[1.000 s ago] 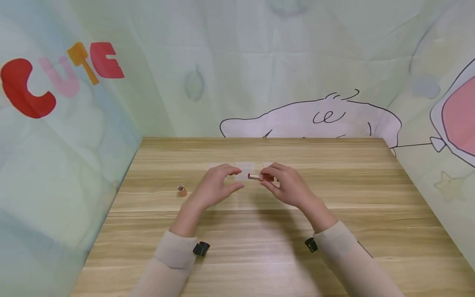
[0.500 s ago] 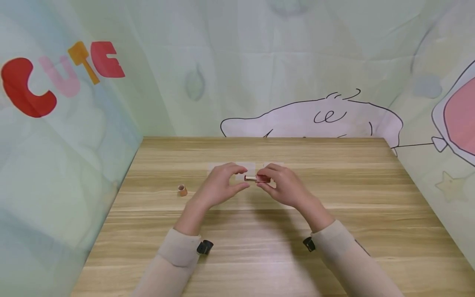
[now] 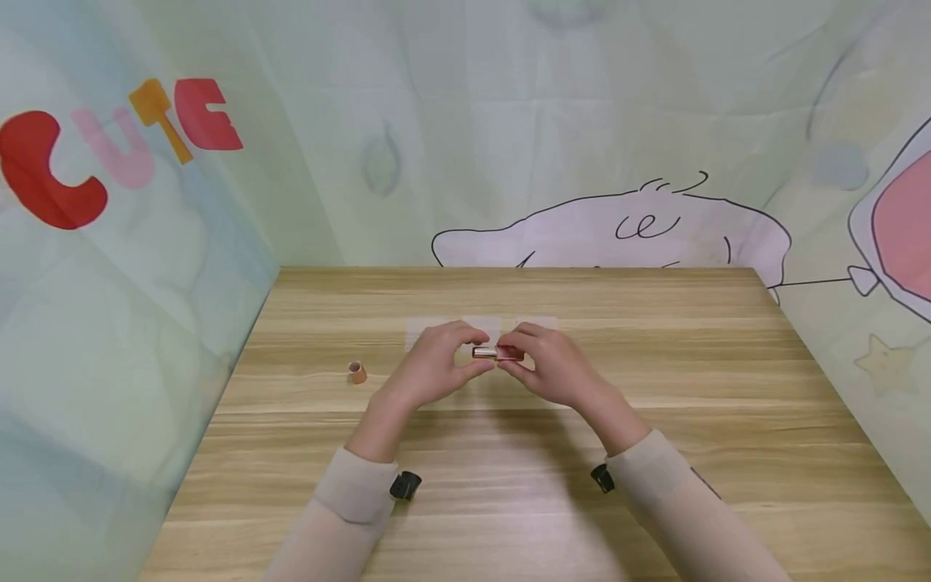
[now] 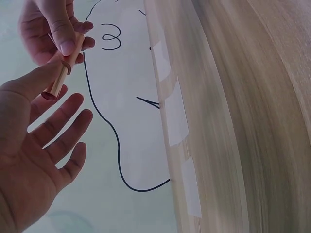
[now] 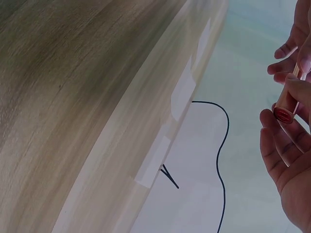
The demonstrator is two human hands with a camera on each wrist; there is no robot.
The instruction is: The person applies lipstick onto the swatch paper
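My right hand (image 3: 556, 364) pinches a slim lipstick tube (image 3: 484, 353) by its reddish base, between thumb and fingers. The uncapped metallic end points left, and a red round label shows on the base's end in the right wrist view. My left hand (image 3: 429, 368) is around that metallic end, thumb below and fingers above, with a gap showing in the head view. In the left wrist view the left thumb (image 4: 43, 75) overlaps the tube's side while the other fingers spread loosely. Left on the table stands a small rose-gold cap (image 3: 357, 373), its hollow end up.
Several whitish rectangular patches (image 3: 480, 325) lie on the wood-grain table (image 3: 473, 477) behind the hands. Printed cloth (image 3: 327, 145) hangs at the back and both sides. Each wrist carries a small black camera (image 3: 405, 485) at the sleeve cuff.
The right hand has brought the lipstick slightly left and down. The left hand has shifted right, so its fingertips now frame the tube's metallic end. The cap stays put.
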